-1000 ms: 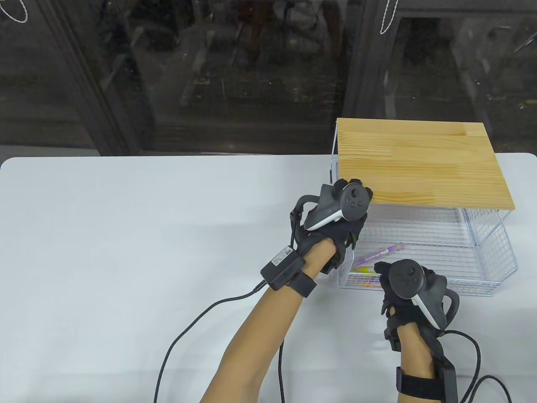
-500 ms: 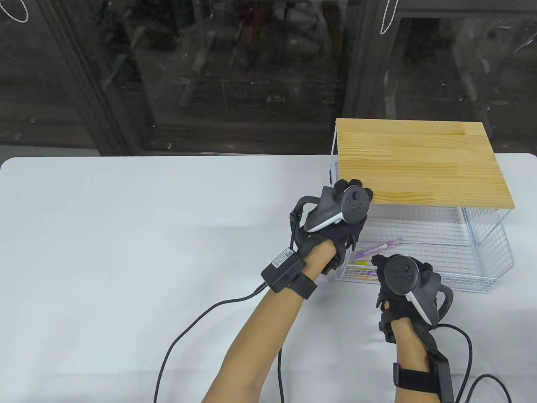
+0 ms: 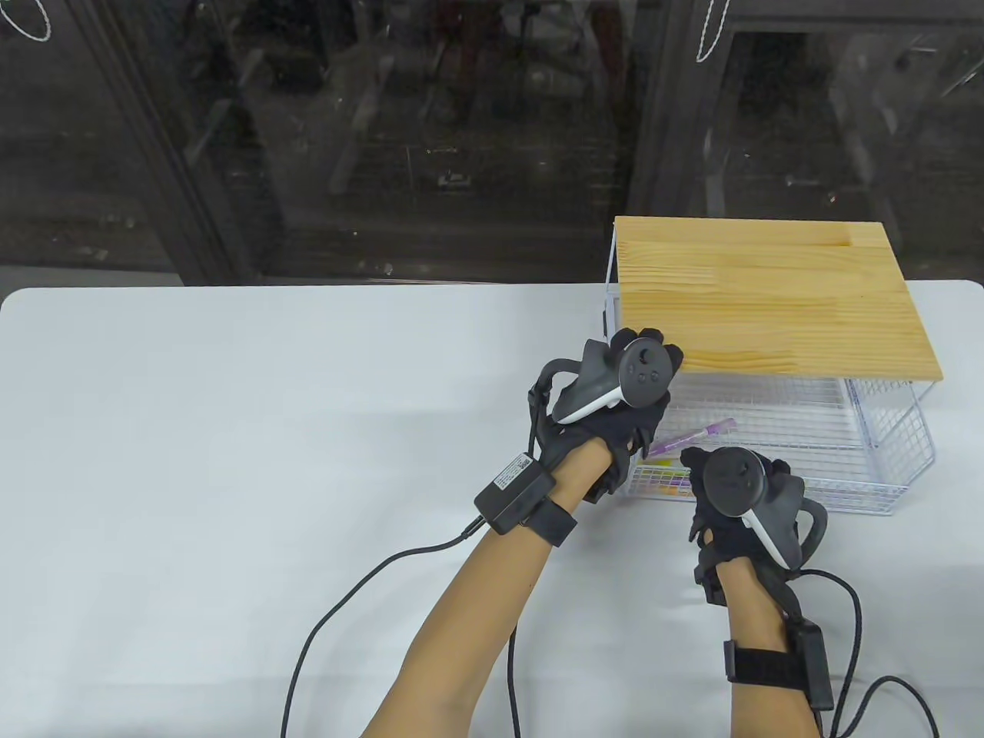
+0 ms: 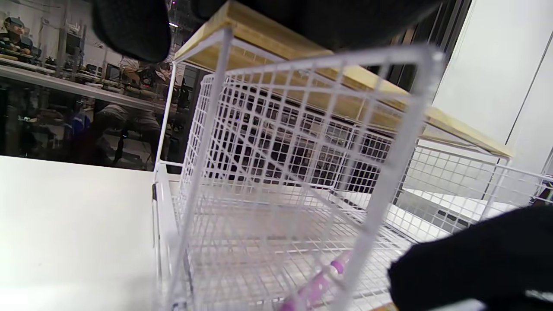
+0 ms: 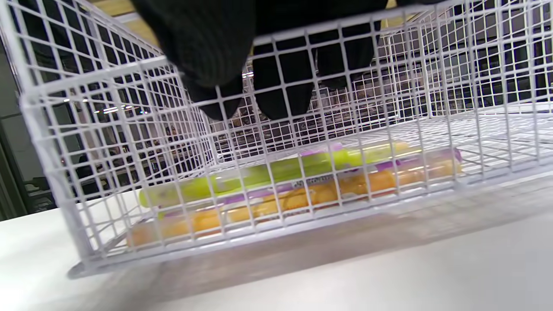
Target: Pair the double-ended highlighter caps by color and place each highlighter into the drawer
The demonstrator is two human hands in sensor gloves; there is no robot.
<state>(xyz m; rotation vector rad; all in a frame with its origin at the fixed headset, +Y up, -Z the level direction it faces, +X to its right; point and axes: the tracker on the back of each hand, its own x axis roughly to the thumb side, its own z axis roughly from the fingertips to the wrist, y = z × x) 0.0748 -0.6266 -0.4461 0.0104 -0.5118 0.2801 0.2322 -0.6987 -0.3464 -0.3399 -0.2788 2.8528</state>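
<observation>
On the white table [image 3: 231,430], a wire drawer [image 3: 869,469] sticks out from under a wooden top [image 3: 769,292]; inside, at its front, lie green [image 5: 276,172], orange [image 5: 302,196] and purple [image 3: 696,436] highlighters. The right hand [image 3: 742,500] hooks its fingers [image 5: 281,97] over the drawer's front rim, directly above them. The left hand [image 3: 615,400] rests on the top's front left corner; I cannot tell whether it grips.

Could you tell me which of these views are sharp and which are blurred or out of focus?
Table view: sharp throughout, reflections in the dark glass behind. Left wrist view: the near wire drawer corner and the purple highlighter are soft. Right wrist view: highlighters and front mesh slightly blurred.
</observation>
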